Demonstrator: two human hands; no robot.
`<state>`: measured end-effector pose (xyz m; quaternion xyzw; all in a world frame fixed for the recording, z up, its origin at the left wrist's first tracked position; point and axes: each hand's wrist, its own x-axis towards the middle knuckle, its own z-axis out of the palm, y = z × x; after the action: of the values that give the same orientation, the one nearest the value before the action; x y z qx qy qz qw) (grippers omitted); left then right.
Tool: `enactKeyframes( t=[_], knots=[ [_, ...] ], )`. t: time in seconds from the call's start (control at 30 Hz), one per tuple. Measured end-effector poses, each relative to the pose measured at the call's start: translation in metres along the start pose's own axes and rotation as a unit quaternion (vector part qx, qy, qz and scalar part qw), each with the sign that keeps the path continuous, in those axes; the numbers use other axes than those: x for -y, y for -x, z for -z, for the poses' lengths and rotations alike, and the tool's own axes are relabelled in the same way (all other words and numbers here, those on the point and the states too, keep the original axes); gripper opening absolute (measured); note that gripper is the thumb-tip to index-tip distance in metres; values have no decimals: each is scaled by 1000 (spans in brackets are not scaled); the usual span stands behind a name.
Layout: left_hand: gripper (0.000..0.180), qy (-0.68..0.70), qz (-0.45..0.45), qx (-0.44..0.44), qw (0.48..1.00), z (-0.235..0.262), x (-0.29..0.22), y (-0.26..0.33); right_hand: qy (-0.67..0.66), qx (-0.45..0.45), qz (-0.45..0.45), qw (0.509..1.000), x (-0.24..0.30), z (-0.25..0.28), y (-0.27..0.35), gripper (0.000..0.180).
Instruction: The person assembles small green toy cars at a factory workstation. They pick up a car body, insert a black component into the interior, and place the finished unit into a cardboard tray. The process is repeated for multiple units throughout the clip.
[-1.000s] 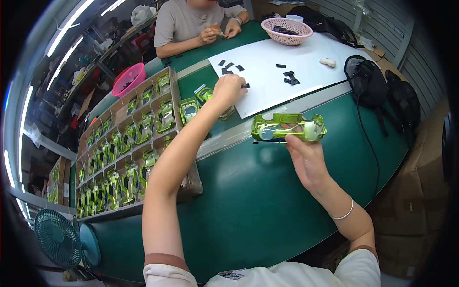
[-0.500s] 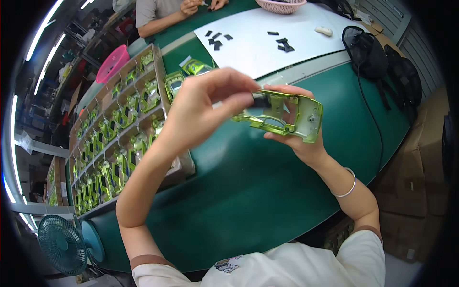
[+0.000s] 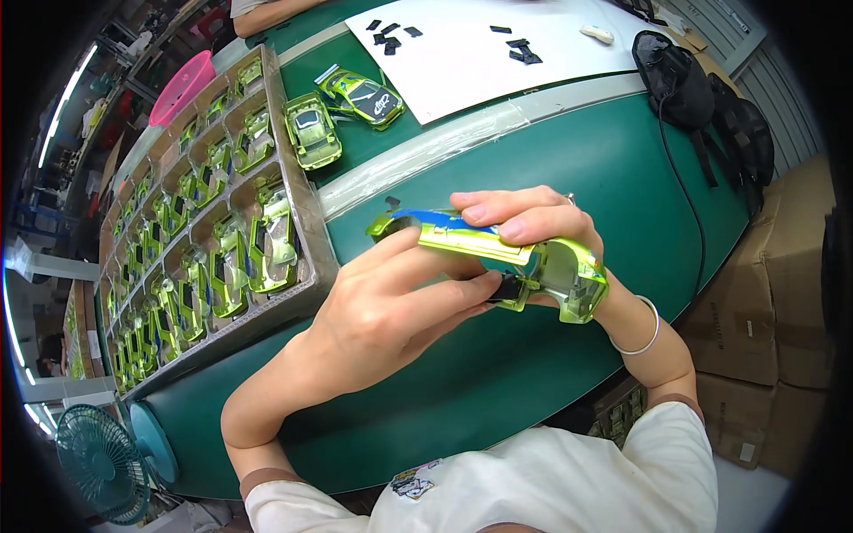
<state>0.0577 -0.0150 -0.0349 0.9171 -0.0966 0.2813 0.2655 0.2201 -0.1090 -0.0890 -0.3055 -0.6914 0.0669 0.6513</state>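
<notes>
My right hand (image 3: 542, 218) grips a green and blue toy car body shell (image 3: 458, 242) over the table, fingers across its outer side. The shell is tilted, with its hollow side toward me and its clear window part showing. My left hand (image 3: 369, 311) reaches into the hollow, thumb and fingertips closed on a small black rectangular piece (image 3: 508, 289) against the inside. Part of that piece is hidden by the fingers. Beyond, a green car shell (image 3: 314, 133) and a green car shell with a dark hood (image 3: 364, 98) lie on the green table.
At left stands a divided tray (image 3: 306, 231) with several green car shells. Small black pieces (image 3: 524, 53) lie on a white sheet (image 3: 462, 67) beside a pale rounded object (image 3: 596, 35). Around are a pink basket (image 3: 182, 89), fan (image 3: 102, 462), black bag (image 3: 666, 84) and another person's arm (image 3: 267, 16).
My left hand has moved down with the black piece, and its fingers are now inside the shell. My right hand has turned the shell so its blue and green outer side shows.
</notes>
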Motion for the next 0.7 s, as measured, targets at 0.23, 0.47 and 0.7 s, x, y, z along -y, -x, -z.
enactKeyframes(
  t=[0.23, 0.47, 0.7],
  knots=[
    [34, -23, -24, 20, 999, -4, 4, 8, -49, 0, -22, 999, 2, -7, 5, 45],
    [33, -34, -91, 42, 994, -6, 15, 6, -51, -13, -49, 997, 5, -5, 3, 49],
    [31, -4, -84, 42, 996, -6, 15, 6, -75, 1, -80, 994, 5, -3, 5, 57]
  ],
)
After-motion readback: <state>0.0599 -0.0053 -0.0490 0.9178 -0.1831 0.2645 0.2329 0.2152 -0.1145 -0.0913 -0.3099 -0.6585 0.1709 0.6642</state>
